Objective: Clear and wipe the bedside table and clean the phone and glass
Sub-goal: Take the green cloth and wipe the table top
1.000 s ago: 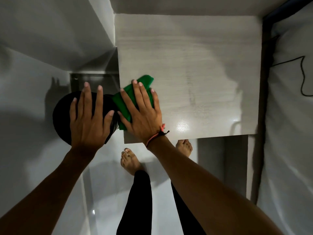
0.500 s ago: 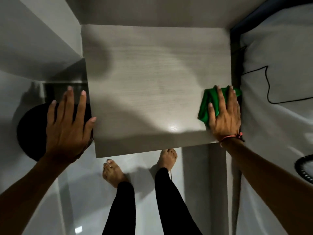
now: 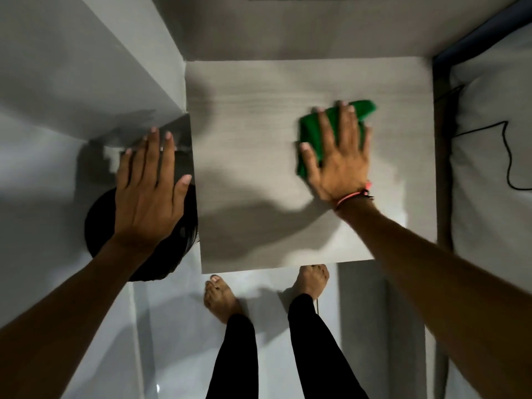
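The right hand (image 3: pixel 338 156) is pressing flat on a green cloth (image 3: pixel 322 131), its grip wide with fingers spread and palm down, so the cloth is pinned rather than pinched. The cloth is lying bunched on the tabletop (image 3: pixel 259 156), toward three o'clock of its middle and short of the right edge, with one corner poking out past the fingertips at about one o'clock of the hand. A pink and black thread band (image 3: pixel 352 195) is sitting around that wrist.

The left hand (image 3: pixel 148 194) is hanging off the tabletop at nine o'clock, fingers straight and loosely together, its grip wide and holding nothing. It is hovering over a round black object (image 3: pixel 100 226) that is standing on the floor (image 3: pixel 178 326) just beside the tabletop's left edge; whether the hand is touching it I cannot tell.

At six o'clock two bare feet (image 3: pixel 220 298) are standing on the glossy floor. At three o'clock a white bed (image 3: pixel 489 182) is lying alongside, with a thin black cable (image 3: pixel 508 156) trailing over it
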Action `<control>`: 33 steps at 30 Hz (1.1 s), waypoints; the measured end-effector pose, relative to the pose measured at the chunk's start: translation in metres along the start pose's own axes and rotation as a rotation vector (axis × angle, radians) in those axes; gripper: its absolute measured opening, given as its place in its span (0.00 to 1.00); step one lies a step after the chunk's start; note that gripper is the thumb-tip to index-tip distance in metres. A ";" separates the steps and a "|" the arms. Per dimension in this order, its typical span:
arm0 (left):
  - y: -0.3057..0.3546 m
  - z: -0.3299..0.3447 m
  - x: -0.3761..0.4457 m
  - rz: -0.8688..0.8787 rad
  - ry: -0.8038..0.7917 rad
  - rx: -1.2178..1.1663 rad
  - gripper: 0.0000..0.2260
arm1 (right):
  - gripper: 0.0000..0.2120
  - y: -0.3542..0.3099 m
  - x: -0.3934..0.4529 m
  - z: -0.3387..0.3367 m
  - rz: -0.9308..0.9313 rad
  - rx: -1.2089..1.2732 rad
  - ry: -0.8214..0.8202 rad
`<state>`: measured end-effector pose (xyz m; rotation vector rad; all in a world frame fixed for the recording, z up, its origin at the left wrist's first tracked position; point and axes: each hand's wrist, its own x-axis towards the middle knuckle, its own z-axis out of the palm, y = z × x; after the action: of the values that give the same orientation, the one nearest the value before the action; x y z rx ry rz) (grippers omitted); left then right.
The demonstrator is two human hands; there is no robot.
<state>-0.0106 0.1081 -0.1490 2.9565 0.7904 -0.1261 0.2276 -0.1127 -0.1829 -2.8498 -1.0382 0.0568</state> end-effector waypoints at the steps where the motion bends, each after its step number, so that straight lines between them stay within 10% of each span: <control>1: -0.002 -0.001 0.001 -0.004 0.004 0.002 0.30 | 0.31 -0.026 0.001 0.002 -0.047 0.018 -0.011; 8: 0.004 -0.003 0.005 -0.059 0.027 -0.027 0.30 | 0.30 -0.164 -0.007 0.015 -0.355 0.073 -0.147; 33: 0.018 -0.004 0.011 0.021 0.073 -0.019 0.27 | 0.25 -0.183 0.085 0.027 -0.124 0.145 -0.051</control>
<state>0.0086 0.0982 -0.1448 2.9655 0.7638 -0.0089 0.1738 0.0836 -0.1888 -2.6623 -1.1679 0.1868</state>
